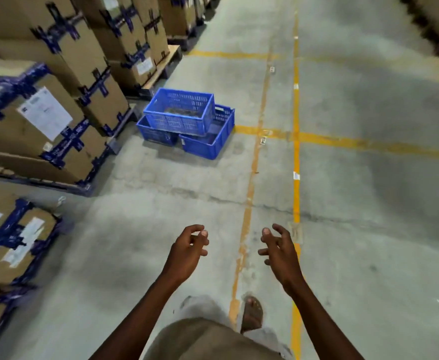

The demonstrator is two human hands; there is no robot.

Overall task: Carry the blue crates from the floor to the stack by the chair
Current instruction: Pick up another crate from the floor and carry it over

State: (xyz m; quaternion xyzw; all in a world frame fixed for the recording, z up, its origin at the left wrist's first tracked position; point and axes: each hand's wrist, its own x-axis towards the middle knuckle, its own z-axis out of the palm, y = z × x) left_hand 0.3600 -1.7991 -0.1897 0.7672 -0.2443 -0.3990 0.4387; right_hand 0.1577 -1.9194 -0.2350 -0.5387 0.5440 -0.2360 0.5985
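Observation:
Three blue slatted crates sit on the concrete floor ahead, beside the pallets. The top crate (180, 111) rests tilted across a left crate (154, 133) and a right crate (209, 142). Something dark lies inside the top crate. My left hand (188, 249) and my right hand (278, 249) are held out in front of me, well short of the crates. Both have loosely curled fingers and hold nothing. No chair or stack is in view.
Tall cardboard boxes (44, 118) with blue tape stand on pallets (161, 71) along the left side. Yellow lines (296, 152) run along and across the concrete floor. My sandalled foot (252, 314) is on the floor below my hands.

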